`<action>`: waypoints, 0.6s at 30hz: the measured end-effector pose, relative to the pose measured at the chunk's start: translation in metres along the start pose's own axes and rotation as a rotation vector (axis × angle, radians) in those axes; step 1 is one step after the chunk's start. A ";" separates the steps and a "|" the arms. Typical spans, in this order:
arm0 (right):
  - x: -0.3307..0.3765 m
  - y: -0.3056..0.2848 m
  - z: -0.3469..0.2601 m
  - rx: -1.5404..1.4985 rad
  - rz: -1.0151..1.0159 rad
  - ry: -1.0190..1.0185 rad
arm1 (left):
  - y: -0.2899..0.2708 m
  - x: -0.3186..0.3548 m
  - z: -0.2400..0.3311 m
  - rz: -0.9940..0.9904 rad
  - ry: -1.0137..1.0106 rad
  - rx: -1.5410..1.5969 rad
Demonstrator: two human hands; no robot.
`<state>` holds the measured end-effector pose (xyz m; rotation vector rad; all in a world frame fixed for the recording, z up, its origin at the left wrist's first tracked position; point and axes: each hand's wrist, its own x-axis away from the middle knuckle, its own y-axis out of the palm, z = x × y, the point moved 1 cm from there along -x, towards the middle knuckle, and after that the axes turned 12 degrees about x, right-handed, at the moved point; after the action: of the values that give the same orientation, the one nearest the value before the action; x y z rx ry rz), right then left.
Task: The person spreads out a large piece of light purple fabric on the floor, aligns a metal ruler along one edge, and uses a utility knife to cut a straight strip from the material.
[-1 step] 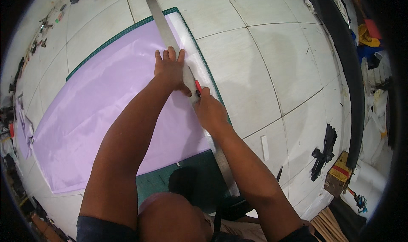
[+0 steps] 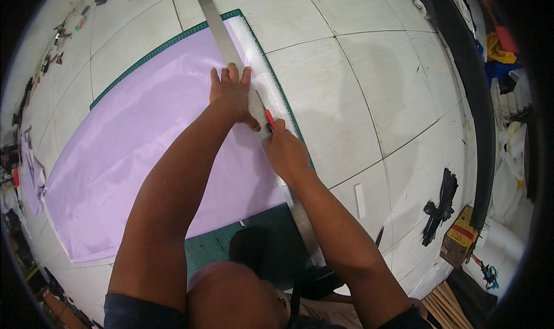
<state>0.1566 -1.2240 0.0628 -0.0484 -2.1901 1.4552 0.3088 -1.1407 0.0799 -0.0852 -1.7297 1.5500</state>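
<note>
A large lilac fabric sheet (image 2: 138, 156) lies spread over a dark green cutting mat (image 2: 254, 245) on a white tiled floor. A long steel ruler (image 2: 216, 26) runs along the fabric's right edge, from the far end of the mat to near my body. My left hand (image 2: 231, 95) presses flat on the ruler with the fingers spread. My right hand (image 2: 285, 150) sits just to the right of it, shut on a red-handled cutter (image 2: 269, 118) whose tip is against the ruler's right side. A narrow white strip (image 2: 262, 63) shows to the right of the ruler.
On the floor to the right lie a small white strip (image 2: 359, 199), a black object (image 2: 441, 205) and a yellow and red box (image 2: 459, 236). A dark rail (image 2: 467, 86) curves along the right. Small tools and fabric scraps (image 2: 29, 167) crowd the left edge.
</note>
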 end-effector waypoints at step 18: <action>0.122 -0.006 0.054 -0.018 -0.364 0.167 | -0.002 0.000 0.003 -0.012 -0.011 -0.009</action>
<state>0.0290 -1.2367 0.0993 0.2053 -1.9537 1.1835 0.3079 -1.1438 0.0818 -0.0707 -1.7431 1.5361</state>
